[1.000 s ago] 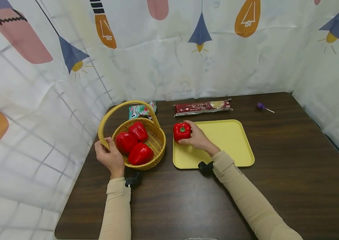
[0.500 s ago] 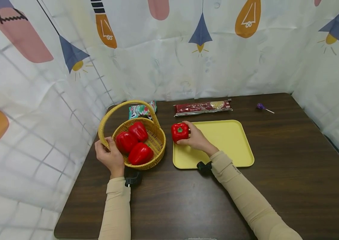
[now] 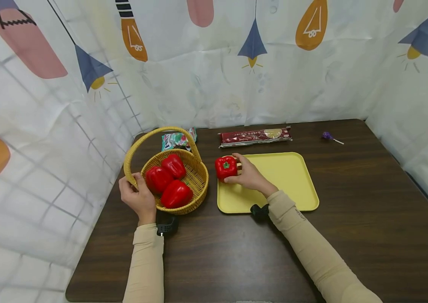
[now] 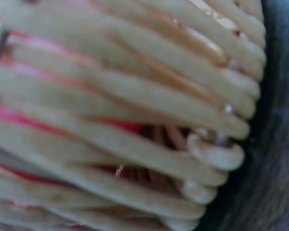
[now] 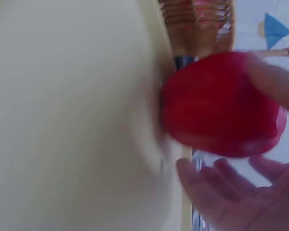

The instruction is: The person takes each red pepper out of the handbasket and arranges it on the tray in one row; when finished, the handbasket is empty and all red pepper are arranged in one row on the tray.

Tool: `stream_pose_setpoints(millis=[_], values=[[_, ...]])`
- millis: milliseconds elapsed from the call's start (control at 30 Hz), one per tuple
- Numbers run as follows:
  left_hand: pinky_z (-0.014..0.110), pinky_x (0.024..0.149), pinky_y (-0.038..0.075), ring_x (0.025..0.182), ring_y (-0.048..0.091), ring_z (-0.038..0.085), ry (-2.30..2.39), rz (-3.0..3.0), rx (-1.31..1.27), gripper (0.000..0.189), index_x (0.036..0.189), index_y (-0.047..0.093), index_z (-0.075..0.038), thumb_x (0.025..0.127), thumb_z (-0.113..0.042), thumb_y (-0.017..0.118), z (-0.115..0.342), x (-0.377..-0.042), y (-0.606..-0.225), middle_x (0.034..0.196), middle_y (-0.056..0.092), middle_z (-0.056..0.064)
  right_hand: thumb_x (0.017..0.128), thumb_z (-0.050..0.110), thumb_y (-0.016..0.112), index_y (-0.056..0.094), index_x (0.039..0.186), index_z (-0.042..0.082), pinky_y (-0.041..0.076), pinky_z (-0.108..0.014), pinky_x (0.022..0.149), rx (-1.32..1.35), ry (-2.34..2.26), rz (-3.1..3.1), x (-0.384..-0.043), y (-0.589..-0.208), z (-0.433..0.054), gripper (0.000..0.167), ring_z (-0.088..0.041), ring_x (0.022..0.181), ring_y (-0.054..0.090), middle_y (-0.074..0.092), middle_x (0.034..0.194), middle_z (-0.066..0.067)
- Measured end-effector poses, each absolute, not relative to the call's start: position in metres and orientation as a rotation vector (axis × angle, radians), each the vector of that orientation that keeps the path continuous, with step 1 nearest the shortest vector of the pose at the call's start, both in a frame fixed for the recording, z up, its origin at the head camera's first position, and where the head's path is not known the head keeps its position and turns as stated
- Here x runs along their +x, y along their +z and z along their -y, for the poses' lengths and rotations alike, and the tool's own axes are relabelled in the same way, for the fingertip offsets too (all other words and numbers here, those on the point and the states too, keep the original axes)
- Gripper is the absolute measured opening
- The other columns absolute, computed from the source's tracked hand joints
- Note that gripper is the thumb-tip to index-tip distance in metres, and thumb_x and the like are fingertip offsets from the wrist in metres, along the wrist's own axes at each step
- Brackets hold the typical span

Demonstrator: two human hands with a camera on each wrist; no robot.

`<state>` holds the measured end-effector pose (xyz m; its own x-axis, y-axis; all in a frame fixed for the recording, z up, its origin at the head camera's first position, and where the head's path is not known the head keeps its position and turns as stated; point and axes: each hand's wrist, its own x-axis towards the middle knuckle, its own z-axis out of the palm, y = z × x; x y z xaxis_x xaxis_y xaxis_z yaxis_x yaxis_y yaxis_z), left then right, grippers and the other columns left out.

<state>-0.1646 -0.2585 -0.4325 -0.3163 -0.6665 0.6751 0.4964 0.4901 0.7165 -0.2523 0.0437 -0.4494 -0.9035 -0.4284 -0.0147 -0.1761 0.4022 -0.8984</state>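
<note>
My left hand (image 3: 138,198) grips the yellow handle (image 3: 128,162) of a woven basket (image 3: 200,185) near its left base. Three red bell peppers (image 3: 177,194) lie inside. The left wrist view is filled by the basket's weave (image 4: 135,91), red showing through its gaps. Another red bell pepper (image 3: 226,168) stands stem up at the left edge of a yellow tray (image 3: 274,181). Around it is my right hand (image 3: 249,173), thumb and fingers spread. In the right wrist view, several fingers (image 5: 202,185) lie apart from this pepper (image 5: 221,106), while the thumb overlaps it.
Behind the basket lies a green and pink snack packet (image 3: 174,141). A long dark red packet (image 3: 255,136) lies behind the tray, and a purple lollipop (image 3: 327,135) at the back right. Patterned curtains (image 3: 206,84) hang behind and beside the dark wooden table (image 3: 236,256).
The pepper at the tray has shifted slightly left with my right hand. Over the last half second, the hand has drawn back a little from it. My left hand and the basket stay put.
</note>
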Motion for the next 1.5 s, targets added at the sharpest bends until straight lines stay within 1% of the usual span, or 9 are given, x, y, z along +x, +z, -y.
stream_pose_setpoints(millis=[167, 333, 567, 667, 800, 933, 1067, 1200, 1500], values=[[0.022, 0.069, 0.032, 0.075, 0.044, 0.002, -1.168, 1.495, 0.158, 0.028, 0.088, 0.059, 0.017, 0.094, -0.010, 0.063, 0.259, -0.165, -0.433, 0.083, 0.052, -0.012, 0.082, 0.026, 0.080, 0.024, 0.153, 0.010, 0.047, -0.047, 0.098, -0.542, -1.491, -2.476, -0.248, -0.436, -0.054, 0.091, -0.038, 0.125, 0.047, 0.039, 0.144, -0.017], [0.022, 0.069, 0.032, 0.074, 0.045, 0.002, -1.183, 1.500, 0.171, 0.025, 0.088, 0.059, 0.017, 0.094, -0.007, 0.063, 0.261, -0.165, -0.433, 0.082, 0.051, -0.012, 0.087, 0.023, 0.075, 0.034, 0.149, 0.010, 0.047, -0.048, 0.097, -0.631, -1.653, -2.521, -0.237, -0.414, -0.051, 0.075, -0.038, 0.124, 0.049, 0.045, 0.140, -0.015], [0.022, 0.070, 0.038, 0.075, 0.048, 0.003, -1.270, 1.556, 0.257, 0.035, 0.093, 0.060, 0.015, 0.096, -0.019, 0.064, 0.260, -0.164, -0.436, 0.078, 0.054, -0.011, 0.089, 0.015, 0.073, 0.048, 0.140, 0.008, 0.049, -0.047, 0.094, -0.904, -1.864, -2.425, -0.219, -0.399, -0.021, 0.057, -0.034, 0.115, 0.056, 0.055, 0.130, -0.011], [0.021, 0.070, 0.041, 0.075, 0.049, 0.004, -1.319, 1.596, 0.295, 0.036, 0.096, 0.060, 0.015, 0.097, -0.021, 0.062, 0.260, -0.162, -0.435, 0.078, 0.061, 0.011, 0.089, 0.012, 0.072, 0.051, 0.137, 0.007, 0.051, -0.044, 0.092, -0.973, -1.849, -2.397, -0.210, -0.398, -0.003, 0.053, -0.035, 0.108, 0.059, 0.059, 0.125, -0.013], [0.021, 0.069, 0.040, 0.073, 0.048, 0.004, -1.329, 1.623, 0.319, 0.034, 0.096, 0.061, 0.012, 0.098, -0.022, 0.060, 0.260, -0.161, -0.434, 0.085, 0.057, 0.032, 0.088, 0.014, 0.074, 0.052, 0.135, 0.006, 0.052, -0.041, 0.090, -1.015, -1.774, -2.363, -0.204, -0.406, 0.022, 0.053, -0.026, 0.109, 0.060, 0.060, 0.125, -0.012], [0.021, 0.069, 0.041, 0.073, 0.048, 0.005, -1.330, 1.628, 0.332, 0.033, 0.094, 0.062, 0.010, 0.098, -0.023, 0.061, 0.260, -0.159, -0.434, 0.076, 0.060, 0.008, 0.085, 0.022, 0.077, 0.052, 0.137, 0.009, 0.049, -0.042, 0.094, -1.052, -1.692, -2.300, -0.207, -0.418, 0.044, 0.059, -0.019, 0.114, 0.057, 0.058, 0.132, -0.008], [0.021, 0.070, 0.041, 0.074, 0.049, 0.005, -1.338, 1.637, 0.333, 0.036, 0.096, 0.061, 0.012, 0.098, -0.024, 0.061, 0.260, -0.158, -0.434, 0.076, 0.057, -0.013, 0.084, 0.025, 0.078, 0.050, 0.139, 0.011, 0.047, -0.044, 0.098, -1.056, -1.629, -2.241, -0.212, -0.421, 0.058, 0.064, -0.026, 0.120, 0.054, 0.056, 0.135, -0.011], [0.021, 0.069, 0.041, 0.073, 0.048, 0.005, -1.330, 1.635, 0.326, 0.034, 0.095, 0.062, 0.011, 0.098, -0.024, 0.061, 0.260, -0.158, -0.435, 0.075, 0.056, -0.014, 0.083, 0.024, 0.078, 0.046, 0.142, 0.010, 0.043, -0.044, 0.102, -1.093, -1.501, -2.235, -0.222, -0.424, 0.067, 0.068, -0.031, 0.124, 0.048, 0.054, 0.135, -0.013], [0.020, 0.066, 0.039, 0.071, 0.047, 0.003, -1.315, 1.625, 0.305, 0.033, 0.092, 0.061, 0.011, 0.097, -0.022, 0.061, 0.260, -0.159, -0.436, 0.074, 0.055, -0.009, 0.077, 0.017, 0.082, 0.043, 0.144, 0.007, 0.043, -0.031, 0.101, -1.204, -1.143, -2.254, -0.236, -0.422, 0.083, 0.078, -0.024, 0.125, 0.047, 0.051, 0.139, -0.010]])
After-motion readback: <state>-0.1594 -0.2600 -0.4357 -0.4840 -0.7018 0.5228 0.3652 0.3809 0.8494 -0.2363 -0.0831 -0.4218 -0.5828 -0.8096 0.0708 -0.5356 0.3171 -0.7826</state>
